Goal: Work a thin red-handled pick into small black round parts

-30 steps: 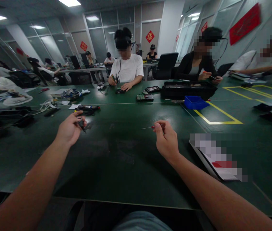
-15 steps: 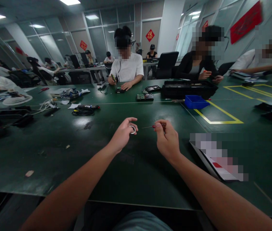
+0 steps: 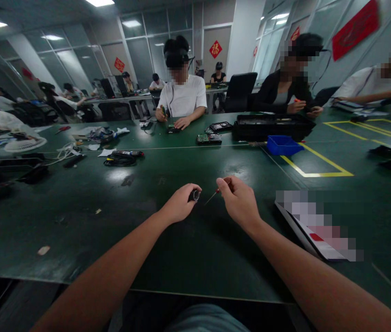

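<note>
Head view: near the screwdriver point(image 3: 217, 190) pinched in my right grip point(image 3: 239, 199), my left grip point(image 3: 180, 203) wraps a black ringed piece point(image 3: 194, 196), likely for steadiness.

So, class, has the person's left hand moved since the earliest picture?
Yes. The left hand has moved right and somewhat lower in the view, from close by the coiled black cable to well right of it.

Your 1 camera, worn on your head, looks forward and down over the worktop point(image 3: 160, 168); your left hand point(image 3: 180, 203) and right hand point(image 3: 241, 202) show close, mid-frame, the far wall point(image 3: 218, 14) upper centre.
</note>
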The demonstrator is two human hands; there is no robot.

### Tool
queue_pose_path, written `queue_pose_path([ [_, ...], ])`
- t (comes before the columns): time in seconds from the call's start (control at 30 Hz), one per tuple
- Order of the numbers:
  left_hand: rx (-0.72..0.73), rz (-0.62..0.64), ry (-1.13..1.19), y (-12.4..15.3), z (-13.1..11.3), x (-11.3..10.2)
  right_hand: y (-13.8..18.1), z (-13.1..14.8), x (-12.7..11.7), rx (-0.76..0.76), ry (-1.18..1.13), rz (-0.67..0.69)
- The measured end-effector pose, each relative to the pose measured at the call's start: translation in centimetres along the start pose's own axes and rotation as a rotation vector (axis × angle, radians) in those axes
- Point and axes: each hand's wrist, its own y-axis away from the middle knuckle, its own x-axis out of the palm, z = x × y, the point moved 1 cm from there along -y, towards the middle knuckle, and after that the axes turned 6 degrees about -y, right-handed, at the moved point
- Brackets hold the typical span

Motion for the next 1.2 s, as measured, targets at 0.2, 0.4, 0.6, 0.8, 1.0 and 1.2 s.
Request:
queue_pose_path([
  [0.2,0.054,-0.088,0.018,-0.3,1.1,-0.5,-0.3,-0.8,0.2,0.039,-0.363,-0.058],
  [0.4,0.034,-0.114,0.007,-0.3,1.0,-0.4,-0.4,-1.5,0.5,0.026,-0.438,-0.069],
  [0.6,0.071,-0.103,-0.004,-0.3,1.1,-0.5,-0.3,-1.3,0.6,0.029,-0.402,-0.079],
  [0.8,0.063,-0.095,-0.005,-0.3,1.4,-0.4,-0.2,-0.7,0.0,0.044,-0.217,-0.079],
  [1.0,0.084,-0.101,-0.009,-0.3,1.5,-0.4,0.0,0.3,-0.4,-0.019,0.004,-0.119],
  [1.2,0.084,-0.099,-0.010,-0.4,1.7,-0.4,0.0,0.0,-0.1,-0.103,-0.067,-0.041],
])
